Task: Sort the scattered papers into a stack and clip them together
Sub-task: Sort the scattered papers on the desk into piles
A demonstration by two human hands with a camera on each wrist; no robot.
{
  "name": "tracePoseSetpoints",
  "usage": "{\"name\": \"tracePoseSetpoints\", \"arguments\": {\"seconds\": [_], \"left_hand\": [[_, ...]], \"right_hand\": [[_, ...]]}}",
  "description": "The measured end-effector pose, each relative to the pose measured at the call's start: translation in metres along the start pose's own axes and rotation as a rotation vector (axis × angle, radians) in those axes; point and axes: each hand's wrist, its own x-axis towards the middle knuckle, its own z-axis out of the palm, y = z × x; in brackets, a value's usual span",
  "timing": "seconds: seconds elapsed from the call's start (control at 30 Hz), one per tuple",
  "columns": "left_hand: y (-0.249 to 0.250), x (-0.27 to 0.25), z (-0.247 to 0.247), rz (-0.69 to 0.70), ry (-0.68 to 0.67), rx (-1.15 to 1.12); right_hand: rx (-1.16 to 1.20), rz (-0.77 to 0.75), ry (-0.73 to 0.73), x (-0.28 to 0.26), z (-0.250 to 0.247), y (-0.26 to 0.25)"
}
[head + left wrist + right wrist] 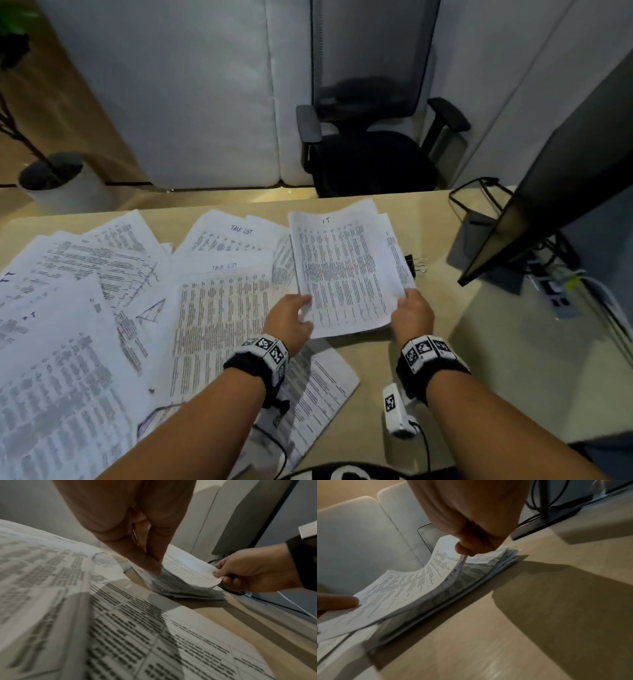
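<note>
- Nearest in the head view, two forearms with marker-patterned wristbands reach over the bench [428, 387], a loose printed sheet [318, 387] lying under the left one.
- The left hand [289, 318] and right hand [412, 317] hold the near corners of the stack of papers [346, 270], which sits on the bench right of centre.
- The left wrist view alone shows the grip: left fingers [150, 559] pressed together, thumb against them, pinching the lifted corner of the top sheets; the right hand [254, 572] pinches the opposite corner between thumb and curled fingers.
- The right wrist view alone shows the top sheet [419, 582] bowed upward off the lower sheets, which lie flat on the bench; the right thumb and fingers [469, 547] nip its edge.
- Only the head view shows the scattered papers [85, 291] spread leftward, and a black binder clip [412, 265] just beside the stack's right edge.
- Farther off: a monitor [561, 192] at right, an office chair [370, 144] beyond the bench, a potted plant [58, 181] far left.
</note>
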Motion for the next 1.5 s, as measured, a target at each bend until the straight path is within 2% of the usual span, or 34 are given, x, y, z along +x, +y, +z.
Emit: {"name": "tracePoseSetpoints", "arguments": {"seconds": [0.27, 0.43, 0.57, 0.7, 0.93, 1.03, 1.27, 1.33, 1.43, 1.5], "left_hand": [[0.018, 0.024, 0.033, -0.014, 0.015, 0.114], [0.018, 0.031, 0.038, -0.041, 0.017, 0.169], [0.014, 0.033, 0.04, -0.074, 0.008, 0.182], [0.011, 0.032, 0.038, -0.103, 0.023, 0.171], [-0.005, 0.024, 0.017, -0.089, 0.089, 0.121], [-0.02, 0.018, -0.002, -0.127, 0.131, 0.115], [-0.083, -0.008, -0.057, -0.318, 0.244, 0.208], [-0.104, -0.017, -0.073, -0.454, 0.256, 0.239], [-0.132, -0.034, -0.093, -0.661, 0.186, 0.263], [-0.148, -0.042, -0.1, -0.712, 0.149, 0.273]], "right_hand": [[-0.114, 0.027, 0.037, 0.026, -0.022, 0.024], [-0.242, -0.099, -0.023, 0.03, -0.027, 0.025], [-0.312, -0.109, 0.05, 0.024, -0.029, 0.02], [-0.43, -0.2, 0.082, 0.016, -0.026, 0.008], [-0.502, -0.375, -0.009, -0.003, -0.009, -0.022], [-0.456, -0.438, -0.105, -0.014, 0.007, -0.035], [-0.335, -0.526, -0.462, -0.044, 0.07, -0.06], [-0.305, -0.491, -0.534, -0.055, 0.088, -0.067], [-0.287, -0.399, -0.588, -0.073, 0.111, -0.077], [-0.254, -0.317, -0.602, -0.084, 0.124, -0.083]]}}
